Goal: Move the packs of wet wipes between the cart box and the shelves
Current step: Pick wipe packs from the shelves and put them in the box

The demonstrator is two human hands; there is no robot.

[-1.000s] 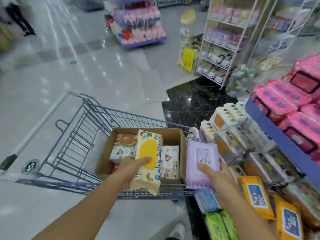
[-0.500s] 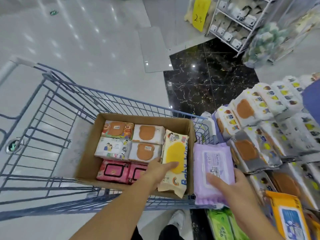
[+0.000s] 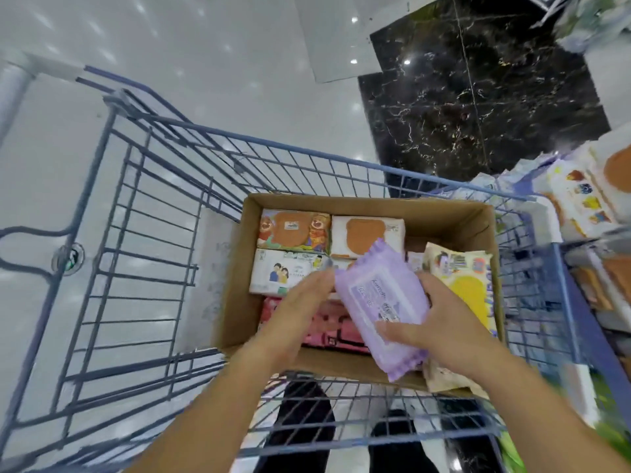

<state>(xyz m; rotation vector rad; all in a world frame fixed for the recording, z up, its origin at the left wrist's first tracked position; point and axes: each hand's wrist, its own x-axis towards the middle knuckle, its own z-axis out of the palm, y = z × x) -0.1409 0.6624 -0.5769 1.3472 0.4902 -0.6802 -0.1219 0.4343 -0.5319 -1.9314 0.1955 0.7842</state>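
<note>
A cardboard box (image 3: 454, 213) sits in the blue wire cart (image 3: 146, 213) and holds several wet wipe packs. A purple pack (image 3: 382, 302) hangs tilted over the box's middle; my right hand (image 3: 440, 319) grips its right side and near end. The straight fingers of my left hand (image 3: 300, 308) touch the purple pack's left edge. A yellow-lidded pack (image 3: 467, 288) stands on edge against the box's right wall, no hand on it. Pink packs (image 3: 327, 322) lie beneath my hands. Brown-lidded packs (image 3: 365, 233) and a family-print pack (image 3: 283, 271) lie at the far side.
Shelf packs (image 3: 580, 196) with brown lids crowd the right edge beside the cart. Glossy white floor (image 3: 205, 46) lies to the left, a black marble patch (image 3: 478, 90) beyond the cart. My dark trouser legs (image 3: 300, 428) show through the cart's bottom wires.
My right hand has carried the purple pack from beside the cart to over the box. My left hand let go of the yellow-lidded pack, now resting in the box, and came to the purple pack.
</note>
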